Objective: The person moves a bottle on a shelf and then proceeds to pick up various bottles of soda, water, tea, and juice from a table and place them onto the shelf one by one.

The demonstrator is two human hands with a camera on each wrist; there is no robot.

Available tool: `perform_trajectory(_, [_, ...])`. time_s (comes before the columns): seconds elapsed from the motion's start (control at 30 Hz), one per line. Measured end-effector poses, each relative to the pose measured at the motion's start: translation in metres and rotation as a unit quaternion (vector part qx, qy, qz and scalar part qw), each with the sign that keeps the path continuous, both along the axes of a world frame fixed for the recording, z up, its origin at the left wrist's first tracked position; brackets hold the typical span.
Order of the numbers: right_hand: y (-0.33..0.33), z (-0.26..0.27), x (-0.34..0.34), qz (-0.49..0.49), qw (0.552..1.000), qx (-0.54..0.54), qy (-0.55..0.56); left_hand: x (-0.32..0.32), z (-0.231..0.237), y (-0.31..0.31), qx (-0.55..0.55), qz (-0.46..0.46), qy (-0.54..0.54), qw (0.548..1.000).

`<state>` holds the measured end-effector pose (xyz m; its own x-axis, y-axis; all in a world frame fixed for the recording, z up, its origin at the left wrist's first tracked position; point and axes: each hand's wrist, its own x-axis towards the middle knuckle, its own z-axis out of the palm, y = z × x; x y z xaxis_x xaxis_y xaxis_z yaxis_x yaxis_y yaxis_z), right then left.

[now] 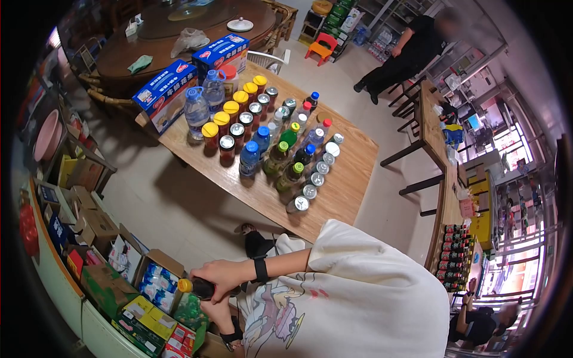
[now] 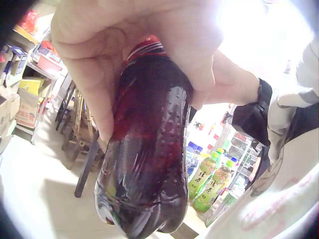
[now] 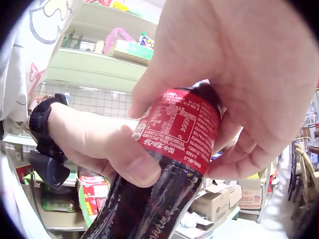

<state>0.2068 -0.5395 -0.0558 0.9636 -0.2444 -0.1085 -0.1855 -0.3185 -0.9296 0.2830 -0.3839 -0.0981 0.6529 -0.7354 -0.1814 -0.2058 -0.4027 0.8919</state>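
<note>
Both my hands hold a cola bottle [image 3: 182,127] full of dark liquid, with a red label printed in white. In the head view its yellow cap [image 1: 185,285] points left, beside the boxes. My right hand [image 1: 224,277] curls its fingers round the bottle at the label. Lower in that view, my left hand [image 1: 218,313] grips the same bottle, partly hidden under the right. The left thumb [image 3: 142,167] lies across the label's lower edge in the right wrist view. The bottle's lobed base [image 2: 144,214] shows in the left wrist view.
A wooden table [image 1: 352,173] bears rows of drinks bottles and cans, with blue boxes [image 1: 169,92] at one end. Open cartons [image 1: 95,227] and packets crowd the shelf at left. One person [image 1: 412,53] stands beyond the table; another person [image 1: 486,322] is at the lower right.
</note>
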Motion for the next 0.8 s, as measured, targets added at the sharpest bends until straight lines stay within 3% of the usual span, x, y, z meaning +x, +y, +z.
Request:
perform_trajectory(0.53, [0.022, -0.026, 0.003, -0.039, 0.99, -0.097, -0.094, -0.005, 0.004, 0.015, 0.006, 0.0, 0.01, 1.0])
perform_trajectory(0.8, [0.033, -0.018, 0.002, -0.016, 0.997, -0.058, -0.058, -0.012, 0.006, 0.029, 0.012, 0.038, 0.016, 0.999])
